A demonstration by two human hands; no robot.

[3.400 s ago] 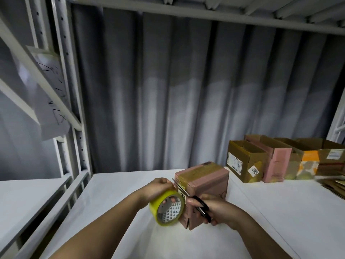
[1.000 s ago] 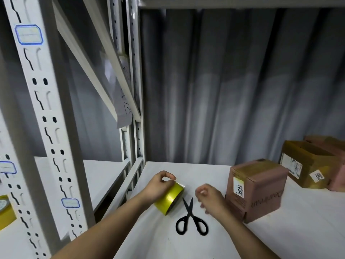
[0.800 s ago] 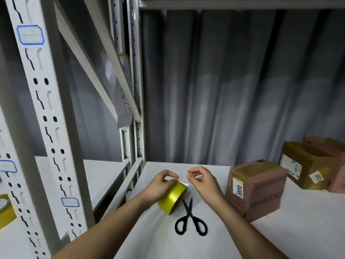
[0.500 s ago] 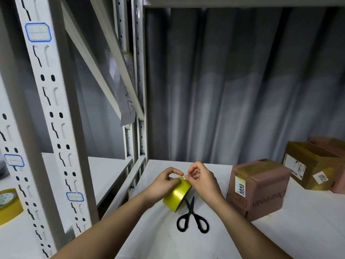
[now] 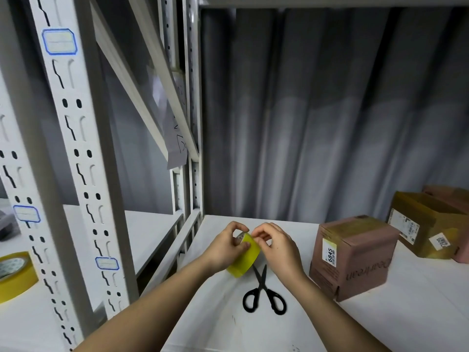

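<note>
Now both hands' fingers (image 5: 256,235) pinch the tape roll (image 5: 245,257).

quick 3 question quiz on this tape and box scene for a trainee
1. True or false: the scissors lie flat on the white shelf, untouched.
2. What does the left hand grip? A) the scissors B) the yellow tape roll C) a knife
3. Fill in: the label on the pink box reads ____.

Key: 1 true; 2 B; 3 6845
</note>
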